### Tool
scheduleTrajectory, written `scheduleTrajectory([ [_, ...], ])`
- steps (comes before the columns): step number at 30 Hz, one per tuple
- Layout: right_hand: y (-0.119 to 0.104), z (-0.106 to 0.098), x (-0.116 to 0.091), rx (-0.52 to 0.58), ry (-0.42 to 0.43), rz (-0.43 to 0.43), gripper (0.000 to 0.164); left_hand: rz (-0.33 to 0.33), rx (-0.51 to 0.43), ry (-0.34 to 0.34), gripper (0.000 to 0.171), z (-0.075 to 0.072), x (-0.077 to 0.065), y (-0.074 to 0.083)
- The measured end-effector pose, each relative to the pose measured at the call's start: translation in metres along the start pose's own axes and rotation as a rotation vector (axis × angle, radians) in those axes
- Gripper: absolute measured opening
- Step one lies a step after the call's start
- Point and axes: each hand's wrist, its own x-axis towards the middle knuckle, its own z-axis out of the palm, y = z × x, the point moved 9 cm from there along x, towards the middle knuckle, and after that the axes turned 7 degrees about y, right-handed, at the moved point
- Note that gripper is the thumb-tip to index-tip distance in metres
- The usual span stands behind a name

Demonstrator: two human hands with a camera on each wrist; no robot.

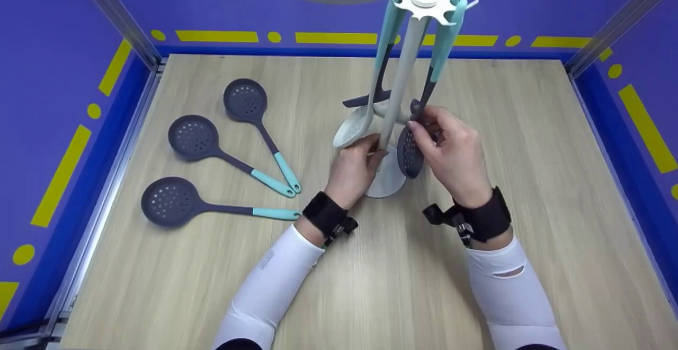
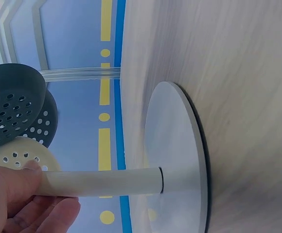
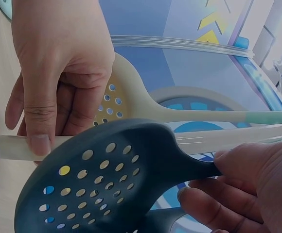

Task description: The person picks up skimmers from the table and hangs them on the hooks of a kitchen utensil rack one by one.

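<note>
A utensil stand with a pale pole (image 1: pixel 407 64), a white notched top (image 1: pixel 425 1) and a round base (image 1: pixel 390 178) stands upright on the table. My left hand (image 1: pixel 352 171) grips the lower pole, thumb and fingers around it. With thumb and fingers, my right hand (image 1: pixel 456 151) pinches the neck of a dark skimmer (image 1: pixel 411 155) hanging on the stand's right side; its bowl (image 3: pixel 97 189) fills the front of the right wrist view. Beside my left hand hangs a cream skimmer (image 1: pixel 352 127). Behind that hangs a dark flat-ended utensil (image 1: pixel 365 99), partly hidden. Turquoise handles (image 1: pixel 447 37) crowd the top.
Three dark skimmers with turquoise handle ends lie on the left of the wooden table (image 1: pixel 413 292): an upper one (image 1: pixel 245 98), a middle one (image 1: pixel 193 138) and a lower one (image 1: pixel 170 202), whose handle end reaches my left wrist. Blue panels (image 1: pixel 47 74) enclose the sides and back.
</note>
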Motion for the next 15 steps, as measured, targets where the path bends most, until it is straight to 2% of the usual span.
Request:
scheduleTrajectory([
  [9, 0.0035, -0.0004, 0.0002, 0.003, -0.021, 0.029, 0.027, 0.017, 0.022, 0.004, 0.020, -0.0015, -0.0003, 0.0028],
  [15, 0.0030, -0.0016, 0.0007, 0.000, -0.019, 0.015, 0.027, 0.016, 0.034, -0.006, 0.020, -0.0028, 0.0000, 0.0043],
])
